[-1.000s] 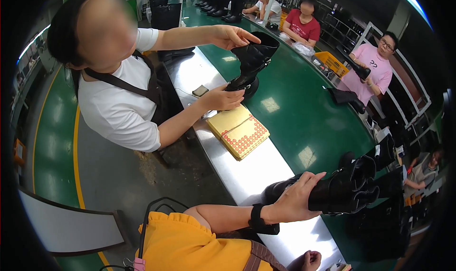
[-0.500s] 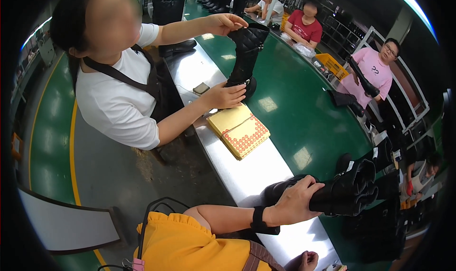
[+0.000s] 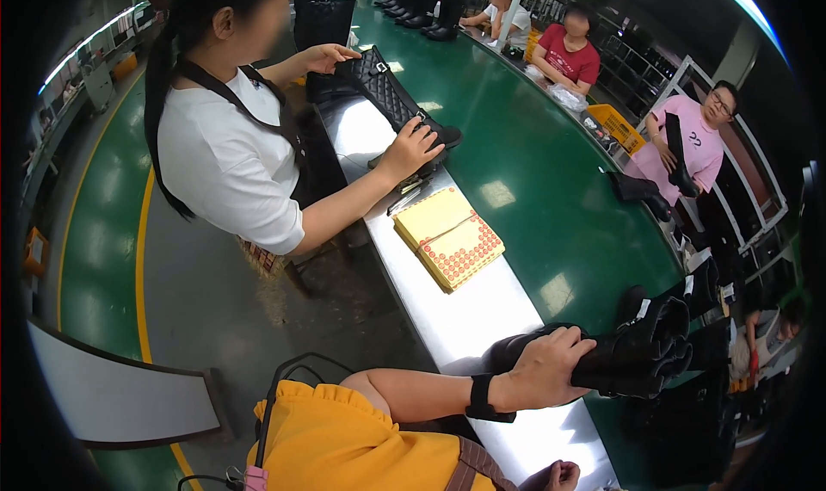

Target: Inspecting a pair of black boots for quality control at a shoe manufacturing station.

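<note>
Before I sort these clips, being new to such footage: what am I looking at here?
There is no machine here. A person wears a wide fisheye camera on the head, looking down at their own hands, so straight edges bend near the rim. The arm in the yellow sleeve is theirs. Their left hand grips a black leather boot lying on its side on the pale metal strip beside the long green belt table. Their right hand barely shows at the lower edge. Yellow sheets of round red stickers lie on the strip. Beyond them, a co-worker in a white shirt handles a quilted black boot.
</note>
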A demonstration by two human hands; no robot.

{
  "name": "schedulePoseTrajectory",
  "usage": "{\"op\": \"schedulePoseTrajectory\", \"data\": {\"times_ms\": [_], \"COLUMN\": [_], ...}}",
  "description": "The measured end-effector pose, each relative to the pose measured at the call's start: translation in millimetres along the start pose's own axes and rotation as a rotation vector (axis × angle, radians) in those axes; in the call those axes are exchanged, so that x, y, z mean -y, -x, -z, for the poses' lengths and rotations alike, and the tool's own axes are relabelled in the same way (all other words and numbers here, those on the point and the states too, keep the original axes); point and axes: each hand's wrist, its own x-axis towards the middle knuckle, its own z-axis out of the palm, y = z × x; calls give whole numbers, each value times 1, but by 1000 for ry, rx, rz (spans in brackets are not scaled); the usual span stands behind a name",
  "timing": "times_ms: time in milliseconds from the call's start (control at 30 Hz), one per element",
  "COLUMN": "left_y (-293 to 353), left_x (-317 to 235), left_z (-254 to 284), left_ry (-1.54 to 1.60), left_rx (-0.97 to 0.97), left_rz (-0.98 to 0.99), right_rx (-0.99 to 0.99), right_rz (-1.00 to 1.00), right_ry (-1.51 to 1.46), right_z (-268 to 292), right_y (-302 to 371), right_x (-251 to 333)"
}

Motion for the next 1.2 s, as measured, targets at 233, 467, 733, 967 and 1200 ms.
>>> {"op": "schedulePoseTrajectory", "data": {"times_ms": [233, 467, 733, 967, 1200], "left_y": [1, 6, 7, 8, 9], "left_x": [-1, -5, -4, -4, -3], "left_z": [-3, -3, -4, -5, -6], "left_ry": [-3, -22, -14, -1, 0], "left_rx": [-2, 20, 30, 4, 13], "left_rz": [-2, -8, -1, -19, -14], "right_rx": [-8, -20, -14, -5, -12], "right_rz": [-19, -32, -17, -9, 11], "right_ry": [6, -3, 12, 14, 32], "right_z": [1, 0, 1, 2, 1], "right_y": [0, 0, 1, 1, 1], "right_x": [2, 3, 3, 5, 5]}}
